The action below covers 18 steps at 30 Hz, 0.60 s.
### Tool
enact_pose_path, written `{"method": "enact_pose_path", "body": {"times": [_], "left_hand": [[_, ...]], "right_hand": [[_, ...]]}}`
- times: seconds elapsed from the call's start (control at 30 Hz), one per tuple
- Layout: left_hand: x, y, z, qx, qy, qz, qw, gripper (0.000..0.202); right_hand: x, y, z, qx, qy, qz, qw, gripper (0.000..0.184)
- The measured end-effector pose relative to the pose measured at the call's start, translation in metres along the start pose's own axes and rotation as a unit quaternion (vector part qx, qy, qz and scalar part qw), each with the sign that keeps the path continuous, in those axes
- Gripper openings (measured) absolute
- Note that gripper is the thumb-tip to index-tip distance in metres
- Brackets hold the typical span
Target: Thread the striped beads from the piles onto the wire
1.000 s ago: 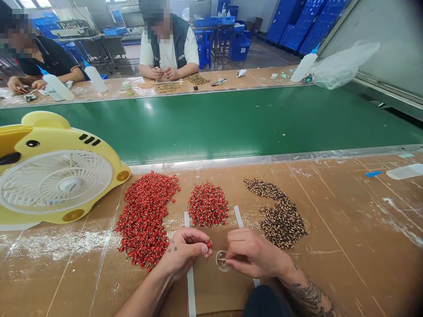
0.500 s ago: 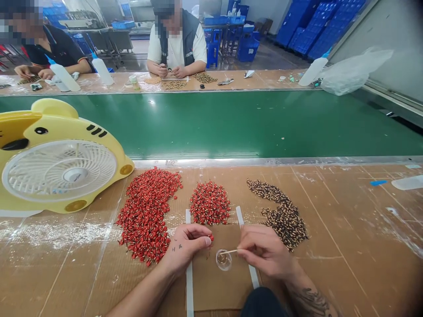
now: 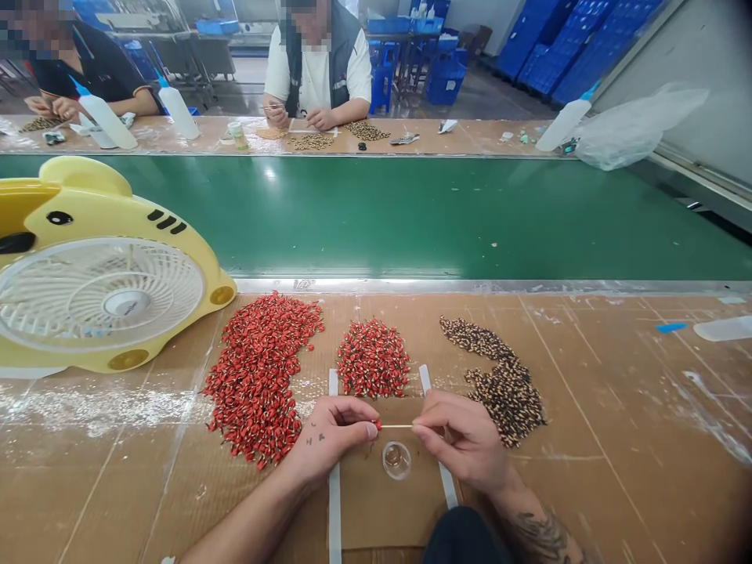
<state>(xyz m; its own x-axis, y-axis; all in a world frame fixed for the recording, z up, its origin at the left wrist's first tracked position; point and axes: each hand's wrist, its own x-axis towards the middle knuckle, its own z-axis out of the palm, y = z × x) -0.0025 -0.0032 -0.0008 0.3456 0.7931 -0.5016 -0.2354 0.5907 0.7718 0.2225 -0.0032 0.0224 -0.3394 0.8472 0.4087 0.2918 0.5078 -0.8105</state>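
My left hand [image 3: 338,431] pinches a small red piece [image 3: 377,424] between thumb and fingertips. From the right, my right hand [image 3: 464,439] grips a thin wooden stick [image 3: 398,426], whose tip meets the red piece. Just below the stick, a small clear round dish [image 3: 396,460] rests on a cardboard sheet [image 3: 381,517] edged with white tape. Beyond my hands lies a heap of red pieces [image 3: 374,359] with gold-coloured bits. A larger red heap [image 3: 258,376] spreads to the left, and a curved pile of black-and-gold pieces [image 3: 505,384] is at right.
A yellow animal-shaped fan [image 3: 117,274] stands on the left of the table. Past the table runs a green belt [image 3: 376,215]. Two people work across it, near white squeeze bottles [image 3: 176,110] and a clear plastic bag [image 3: 634,133].
My right hand has lifted the stick out of the clear dish and brought its tip up to the red piece. My left hand keeps its pinch in nearly the same place.
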Motion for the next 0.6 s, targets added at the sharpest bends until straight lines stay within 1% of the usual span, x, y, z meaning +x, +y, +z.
{"method": "enact_pose_path", "body": {"times": [0.23,0.4,0.43,0.47,0.57,0.6], "left_hand": [[0.000,0.003,0.001,-0.003,0.034,0.014,0.999,0.017],[0.002,0.003,0.002,0.000,0.033,0.018,0.999,0.018],[0.002,0.003,0.002,0.000,0.032,0.017,0.999,0.018],[0.002,0.003,0.001,-0.002,0.031,0.018,0.999,0.018],[0.002,0.002,0.001,-0.003,0.023,0.019,1.000,0.018],[0.001,0.001,0.000,-0.003,0.021,0.020,1.000,0.018]], "right_hand": [[-0.003,0.000,0.006,-0.077,-0.009,0.016,0.997,0.021],[-0.002,0.000,-0.002,-0.070,-0.012,0.029,0.997,0.027],[-0.002,0.000,-0.004,-0.064,-0.028,0.029,0.997,0.028],[-0.001,0.000,-0.005,-0.060,-0.060,0.029,0.996,0.029],[0.001,0.000,-0.007,-0.076,-0.194,0.029,0.978,0.032],[0.002,0.001,-0.009,-0.085,-0.220,0.033,0.971,0.032]]}}
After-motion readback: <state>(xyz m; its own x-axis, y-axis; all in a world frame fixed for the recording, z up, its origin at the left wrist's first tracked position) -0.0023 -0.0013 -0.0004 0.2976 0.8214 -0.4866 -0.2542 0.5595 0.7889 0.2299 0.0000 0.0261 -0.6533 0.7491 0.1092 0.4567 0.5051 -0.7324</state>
